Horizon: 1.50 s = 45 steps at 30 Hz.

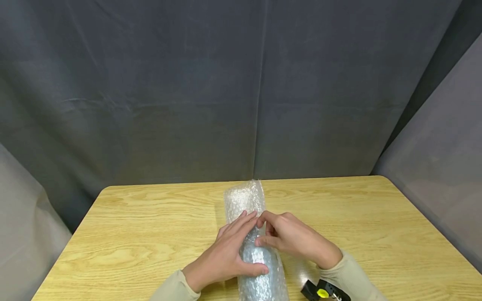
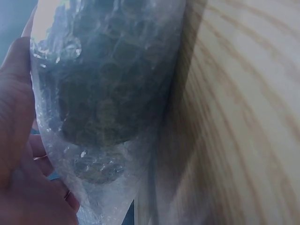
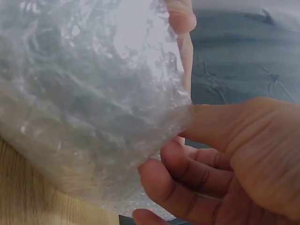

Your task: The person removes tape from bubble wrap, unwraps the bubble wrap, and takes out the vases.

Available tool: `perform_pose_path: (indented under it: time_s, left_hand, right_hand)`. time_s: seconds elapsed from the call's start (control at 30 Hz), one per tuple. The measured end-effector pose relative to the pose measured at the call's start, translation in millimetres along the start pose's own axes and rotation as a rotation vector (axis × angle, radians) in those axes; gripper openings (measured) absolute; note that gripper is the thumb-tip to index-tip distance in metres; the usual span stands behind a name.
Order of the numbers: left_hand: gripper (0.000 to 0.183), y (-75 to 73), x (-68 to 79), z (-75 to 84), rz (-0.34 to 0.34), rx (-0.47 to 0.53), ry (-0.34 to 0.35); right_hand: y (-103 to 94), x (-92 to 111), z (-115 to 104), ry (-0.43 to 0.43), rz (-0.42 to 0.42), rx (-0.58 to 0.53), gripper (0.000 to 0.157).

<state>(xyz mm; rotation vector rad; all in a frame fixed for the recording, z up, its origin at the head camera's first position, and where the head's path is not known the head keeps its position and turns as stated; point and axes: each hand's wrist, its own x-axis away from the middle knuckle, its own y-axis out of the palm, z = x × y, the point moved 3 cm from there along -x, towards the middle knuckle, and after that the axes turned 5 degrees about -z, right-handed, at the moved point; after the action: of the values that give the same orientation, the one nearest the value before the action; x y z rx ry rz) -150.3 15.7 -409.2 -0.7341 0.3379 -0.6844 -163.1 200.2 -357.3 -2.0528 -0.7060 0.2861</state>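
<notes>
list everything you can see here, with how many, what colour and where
bubble wrap: one wrapping, clear, centre of the table, running toward the near edge of the head view
wrapped item: seemingly one, greyish, inside the wrap, too blurred to name
table: one, light wood, under the wrap
back curtain: one backdrop, dark grey, behind the table
side cloths: two, paler grey, left and right of the table
black item with a yellow part: one, by the right cuff, use unclear
sleeves: two, beige, at both wrists
left hand: one, bare, resting on the wrap
right hand: one, bare, pinching the wrap's edge
</notes>
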Motion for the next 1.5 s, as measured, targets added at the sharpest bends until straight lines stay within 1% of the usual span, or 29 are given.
perform_pose_path:
  time_s: [0.23, 0.4, 0.5, 0.67, 0.87, 1.07, 1.23, 1.5]
  left_hand:
    - [0.108, -0.1, -0.3, -0.2, -0.003, 0.004, 0.0]
    - [0.109, 1.1, -1.2, -0.4, 0.004, 0.004, 0.001]
    - [0.11, 1.5, -2.2, -0.7, 0.007, 0.003, -0.001]
    - [0.108, 1.5, -3.2, -2.5, 0.014, 0.004, 0.002]
    - [0.106, 1.0, -3.0, -3.3, 0.01, 0.0, -0.002]
    - [0.108, 0.1, -3.6, 0.8, 0.021, -0.038, -0.009]
    - [0.107, -0.5, -4.8, 4.5, 0.034, -0.072, -0.002]
    - [0.108, -2.1, -5.0, 6.9, 0.044, -0.116, -0.009]
  right_hand:
    - [-1.4, 1.7, -0.6, -0.03, -0.029, 0.024, 0.033]
    - [-2.9, 4.2, 0.2, -0.014, -0.08, -0.007, 0.047]
    - [-3.5, 4.9, 0.4, -0.005, -0.091, -0.025, 0.054]
    - [-3.2, 3.4, 0.3, 0.007, -0.081, -0.029, 0.054]
    - [-2.0, 1.7, 0.4, 0.023, -0.093, -0.049, 0.055]
    - [-3.5, 3.1, 0.9, 0.024, -0.093, -0.051, 0.054]
    - [-4.7, 5.1, 1.4, 0.02, -0.089, -0.042, 0.054]
    - [-5.5, 4.3, 2.8, 0.028, -0.091, -0.035, 0.053]
